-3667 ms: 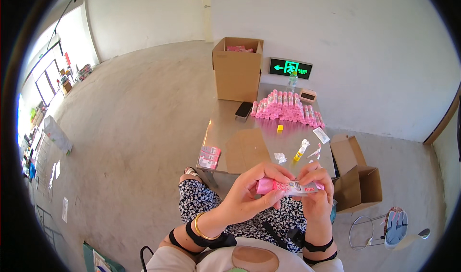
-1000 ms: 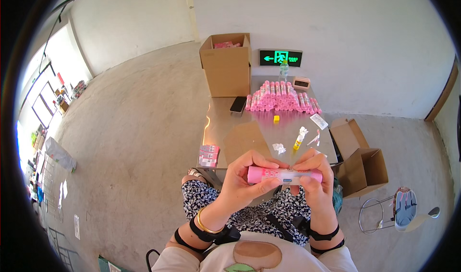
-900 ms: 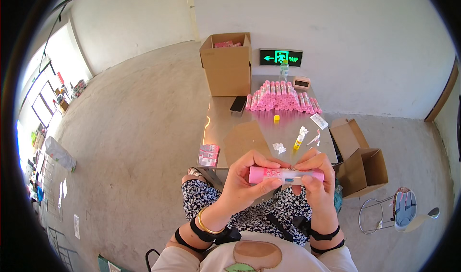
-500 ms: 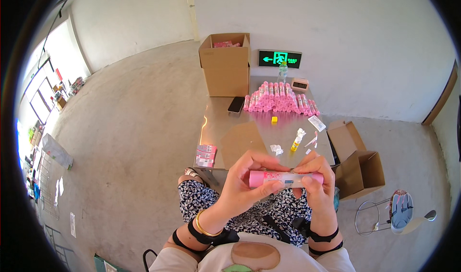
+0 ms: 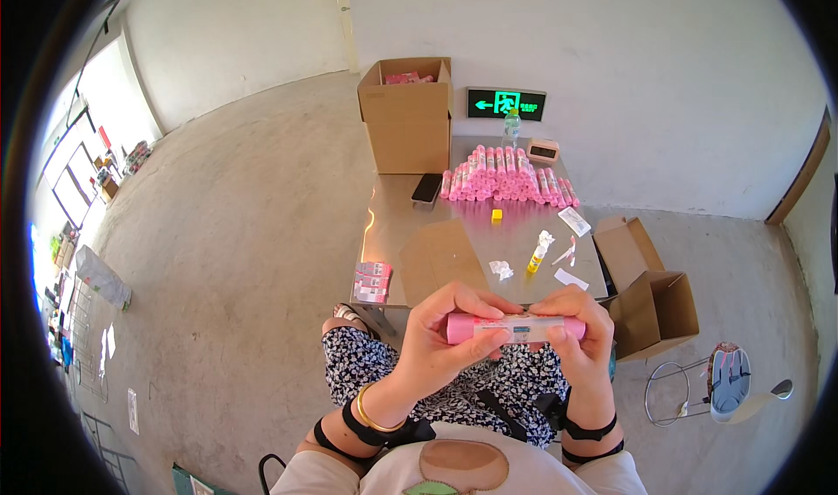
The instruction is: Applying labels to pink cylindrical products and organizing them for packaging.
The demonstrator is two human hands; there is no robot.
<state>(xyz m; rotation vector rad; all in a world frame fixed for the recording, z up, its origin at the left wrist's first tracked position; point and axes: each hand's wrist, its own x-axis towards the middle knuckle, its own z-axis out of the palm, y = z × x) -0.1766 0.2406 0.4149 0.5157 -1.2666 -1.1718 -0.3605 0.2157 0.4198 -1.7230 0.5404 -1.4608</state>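
Fingers (image 5: 480, 347), left hand (image 5: 448, 331) and right hand (image 5: 585, 331), gripping 1 pink plastic cylinder (image 5: 508, 328); likely smoothing pale label (image 5: 526, 330); next needs even pressure.

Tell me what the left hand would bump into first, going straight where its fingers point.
Probably the right hand, which faces it along the pink tube both hold, though depth is unclear.

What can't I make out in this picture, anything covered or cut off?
Head view: underside of the pink tube, turned away, wrapped by the left hand and right hand.
Head view: lower contents of the tall box, hidden by its walls.
Head view: back of the tube pile, behind its front.
Head view: rest of the green thing, cut by the lower edge.
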